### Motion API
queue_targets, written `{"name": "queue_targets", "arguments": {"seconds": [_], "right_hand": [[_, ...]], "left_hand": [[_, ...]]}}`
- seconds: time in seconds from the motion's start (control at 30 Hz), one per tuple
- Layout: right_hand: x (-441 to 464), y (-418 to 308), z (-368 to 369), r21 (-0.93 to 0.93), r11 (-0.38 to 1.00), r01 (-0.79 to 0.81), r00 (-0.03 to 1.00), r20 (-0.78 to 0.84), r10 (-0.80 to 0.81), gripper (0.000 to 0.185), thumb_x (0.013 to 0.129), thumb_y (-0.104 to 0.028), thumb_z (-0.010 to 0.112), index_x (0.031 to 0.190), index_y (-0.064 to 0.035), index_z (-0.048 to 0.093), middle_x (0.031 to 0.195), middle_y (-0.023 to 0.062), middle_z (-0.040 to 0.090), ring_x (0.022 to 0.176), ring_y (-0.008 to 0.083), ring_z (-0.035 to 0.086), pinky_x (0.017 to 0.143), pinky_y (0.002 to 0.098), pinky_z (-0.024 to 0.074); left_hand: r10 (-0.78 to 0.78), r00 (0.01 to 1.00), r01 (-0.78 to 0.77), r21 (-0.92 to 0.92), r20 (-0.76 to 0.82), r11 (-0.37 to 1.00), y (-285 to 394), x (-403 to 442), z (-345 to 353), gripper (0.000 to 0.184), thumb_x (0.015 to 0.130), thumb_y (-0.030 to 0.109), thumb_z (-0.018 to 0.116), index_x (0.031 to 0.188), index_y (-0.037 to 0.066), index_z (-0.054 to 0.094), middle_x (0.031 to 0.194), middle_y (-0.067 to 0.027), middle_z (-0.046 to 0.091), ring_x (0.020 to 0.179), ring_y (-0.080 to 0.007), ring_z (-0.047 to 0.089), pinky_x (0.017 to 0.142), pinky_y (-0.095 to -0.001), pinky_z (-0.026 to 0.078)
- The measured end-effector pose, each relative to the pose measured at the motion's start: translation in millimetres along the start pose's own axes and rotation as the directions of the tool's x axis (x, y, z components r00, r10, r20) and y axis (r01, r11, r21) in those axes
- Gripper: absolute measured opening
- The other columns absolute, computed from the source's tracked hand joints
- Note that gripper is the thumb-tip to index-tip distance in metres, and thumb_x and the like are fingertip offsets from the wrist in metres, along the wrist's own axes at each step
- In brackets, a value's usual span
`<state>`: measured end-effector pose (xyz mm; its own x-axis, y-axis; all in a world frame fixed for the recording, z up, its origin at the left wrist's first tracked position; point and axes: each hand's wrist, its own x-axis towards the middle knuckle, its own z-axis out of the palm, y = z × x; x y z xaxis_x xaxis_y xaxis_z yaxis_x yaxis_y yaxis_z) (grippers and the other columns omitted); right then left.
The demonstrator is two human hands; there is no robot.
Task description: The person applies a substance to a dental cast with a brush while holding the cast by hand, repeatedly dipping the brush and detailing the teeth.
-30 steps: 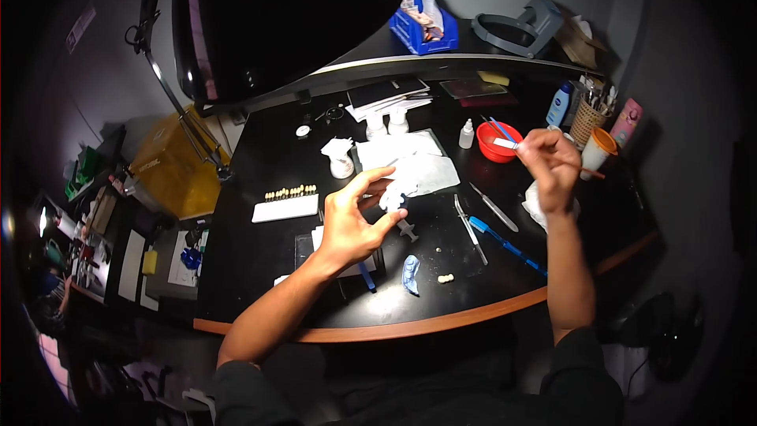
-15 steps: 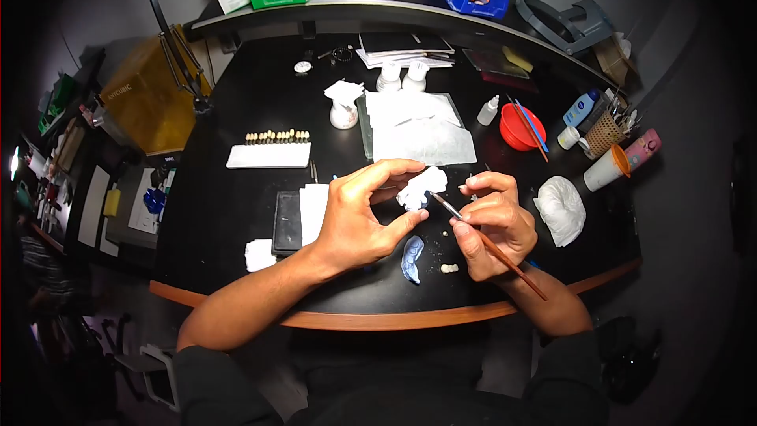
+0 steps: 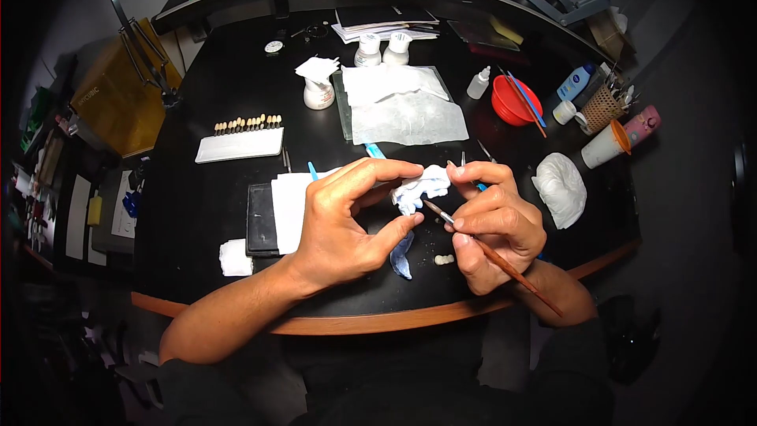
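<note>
Between the thumb and fingers of my left hand is a small white dental model with bluish parts. My right hand is closed on a brush with a reddish-brown handle, and its dark tip is at the model's lower right side. A blue curved piece lies on the black table below the model, partly hidden by my left hand. Beside it to the right rests a small cream tooth-like piece.
A shade guide lies at the left and white sheets on a glass plate at the back middle. To the right are a red bowl, a crumpled white tissue, an orange-rimmed cup and a brush holder.
My right hand has come from beside the red bowl to the model, bringing the brush tip against it. The view has also shifted, and the lamp head is out of sight.
</note>
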<state>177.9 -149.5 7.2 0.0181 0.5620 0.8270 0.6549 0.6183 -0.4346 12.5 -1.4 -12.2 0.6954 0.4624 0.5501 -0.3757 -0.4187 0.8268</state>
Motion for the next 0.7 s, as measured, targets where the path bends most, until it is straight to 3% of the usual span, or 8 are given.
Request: {"name": "queue_targets", "arguments": {"seconds": [0.17, 0.27, 0.7], "right_hand": [[0.3, -0.3, -1.6, 0.013, 1.000, -0.007, 1.000, 0.007, 0.006, 0.018, 0.071, 0.010, 0.066, 0.087, 0.0016, 0.067, 0.083, 0.0122, 0.069, 0.113, 0.0401, 0.067, 0.098, 0.0490, 0.0623], [2.0, -1.9, -2.3, -0.015, 1.000, 0.000, 1.000, 0.019, 0.000, 0.017, 0.070, 0.010, 0.066, 0.085, 0.0014, 0.067, 0.082, 0.0117, 0.069, 0.111, 0.0399, 0.068, 0.097, 0.0485, 0.0627], [1.6, 0.7, -2.7, -0.014, 1.000, -0.027, 0.999, 0.022, 0.027, 0.017, 0.069, 0.009, 0.067, 0.085, 0.0013, 0.067, 0.081, 0.0111, 0.070, 0.110, 0.0397, 0.069, 0.096, 0.0480, 0.0628]], "left_hand": [[0.006, 1.000, -0.007, 0.029, 0.012, 1.000, 2.4, -0.3, -1.4, 0.047, 0.077, -0.007, 0.085, 0.122, -0.001, 0.073, 0.110, -0.0130, 0.075, 0.102, -0.0202, 0.076, 0.091, -0.0312, 0.063], [-0.012, 0.997, 0.007, 0.055, 0.081, 0.998, 5.0, -1.2, -5.5, 0.048, 0.080, -0.006, 0.088, 0.124, -0.002, 0.070, 0.123, -0.0141, 0.070, 0.118, -0.0227, 0.070, 0.105, -0.0382, 0.061], [-0.025, 0.997, 0.022, 0.042, 0.079, 0.999, 4.2, -1.7, -4.2, 0.053, 0.079, -0.005, 0.088, 0.128, -0.002, 0.068, 0.124, -0.0146, 0.071, 0.119, -0.0224, 0.070, 0.103, -0.0389, 0.062]]}}
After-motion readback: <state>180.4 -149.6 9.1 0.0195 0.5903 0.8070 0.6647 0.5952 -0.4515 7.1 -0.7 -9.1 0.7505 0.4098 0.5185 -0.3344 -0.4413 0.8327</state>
